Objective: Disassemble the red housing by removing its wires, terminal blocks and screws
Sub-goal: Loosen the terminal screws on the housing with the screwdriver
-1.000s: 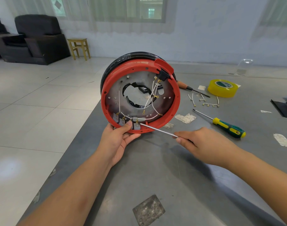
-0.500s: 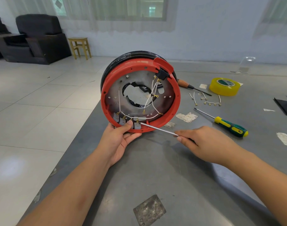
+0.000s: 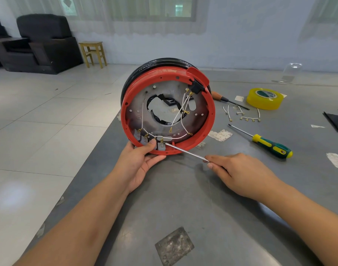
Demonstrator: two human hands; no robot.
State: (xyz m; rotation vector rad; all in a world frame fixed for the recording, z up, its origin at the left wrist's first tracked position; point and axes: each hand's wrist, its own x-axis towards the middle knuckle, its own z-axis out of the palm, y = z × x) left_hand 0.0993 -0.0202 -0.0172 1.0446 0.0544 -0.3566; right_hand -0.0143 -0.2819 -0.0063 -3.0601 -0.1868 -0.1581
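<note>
The round red housing (image 3: 210, 120) stands tilted on its edge on the grey table, its open side facing me, with a black ring behind it. Thin white wires (image 3: 180, 120) with brass lugs run across its metal plate to grey terminal blocks (image 3: 161, 146) at the bottom rim. My left hand (image 3: 139, 164) grips that bottom rim, thumb pressed by the blocks. My right hand (image 3: 239, 173) holds a screwdriver whose steel shaft (image 3: 185, 153) reaches left, its tip at the rightmost terminal block. The handle is hidden in my palm.
Right of the housing lie a yellow-green screwdriver (image 3: 268, 145), several loose white wires (image 3: 243, 114), a wooden-handled screwdriver (image 3: 224, 98) and a roll of yellow tape (image 3: 265, 98). A metal patch (image 3: 174, 245) sits near the table's front. The table's left edge drops to tiled floor.
None beyond a slight shift of the camera; both hands and the screwdriver stay at the same terminal block.
</note>
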